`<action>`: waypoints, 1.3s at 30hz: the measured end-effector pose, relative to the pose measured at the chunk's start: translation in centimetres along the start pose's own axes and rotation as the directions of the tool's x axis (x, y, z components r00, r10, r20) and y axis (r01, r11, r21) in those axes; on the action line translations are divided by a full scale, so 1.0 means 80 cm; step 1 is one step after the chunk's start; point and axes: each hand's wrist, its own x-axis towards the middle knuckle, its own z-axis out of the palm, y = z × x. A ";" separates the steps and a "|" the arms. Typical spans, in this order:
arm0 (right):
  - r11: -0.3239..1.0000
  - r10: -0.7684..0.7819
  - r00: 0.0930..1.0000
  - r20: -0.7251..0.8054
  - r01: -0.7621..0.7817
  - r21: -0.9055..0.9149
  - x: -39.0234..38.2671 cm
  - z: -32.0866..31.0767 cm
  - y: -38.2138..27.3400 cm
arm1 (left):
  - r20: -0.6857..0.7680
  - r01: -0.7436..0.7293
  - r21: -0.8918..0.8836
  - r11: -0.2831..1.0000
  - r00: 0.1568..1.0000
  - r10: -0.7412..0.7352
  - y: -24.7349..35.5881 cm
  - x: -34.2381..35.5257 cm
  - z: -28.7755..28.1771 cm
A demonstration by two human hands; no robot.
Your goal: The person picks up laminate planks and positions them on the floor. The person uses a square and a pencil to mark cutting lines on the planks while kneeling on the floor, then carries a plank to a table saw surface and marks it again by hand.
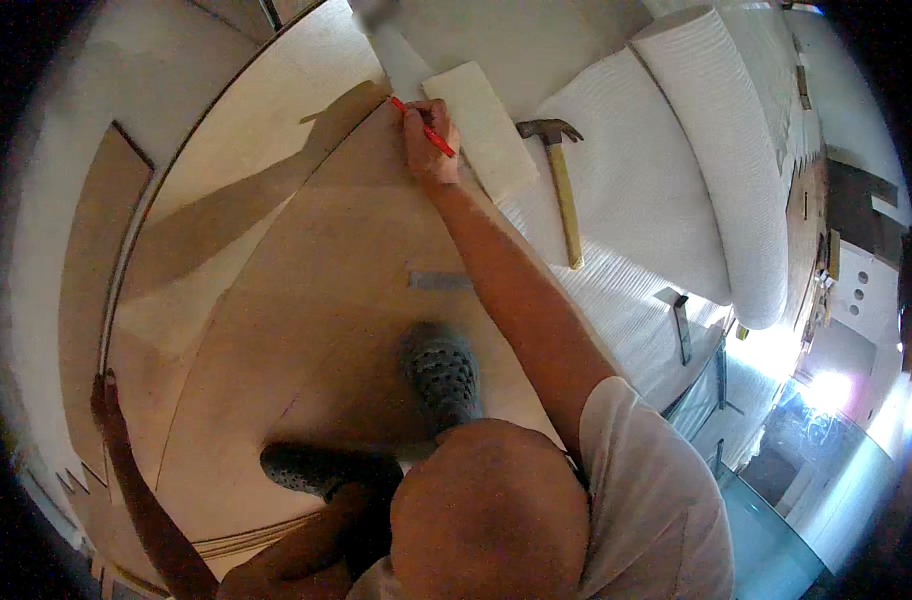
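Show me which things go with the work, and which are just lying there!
Seem part of the work: red pen or pencil, in the right hand; brown board at its tip.

Seem just lying about: claw hammer; cream slab; ribbed white roll.

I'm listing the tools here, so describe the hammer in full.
The hammer has a dark, metal-looking head with a curved claw at the picture's right and a straight, yellowish handle that looks wooden. It lies on its side on the white ribbed sheet, unheld, head toward the top of the picture, handle running down and slightly right. It is just right of the pale flat piece; whether its head touches that is hard to tell.
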 end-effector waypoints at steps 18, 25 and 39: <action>0.610 -0.097 0.854 0.511 0.457 -0.648 -0.187 -0.211 -0.045 | -0.121 -0.177 0.370 0.912 0.964 0.236 0.208 -0.063 0.048; 0.516 -0.066 0.779 0.623 0.561 -0.647 -0.229 -0.256 -0.006 | 0.167 -0.202 0.406 0.891 0.975 0.146 0.084 -0.072 0.033; 0.676 -0.050 0.894 0.445 0.358 -0.644 -0.197 -0.230 -0.087 | 0.348 -0.295 0.568 0.768 0.932 0.101 0.045 -0.085 0.121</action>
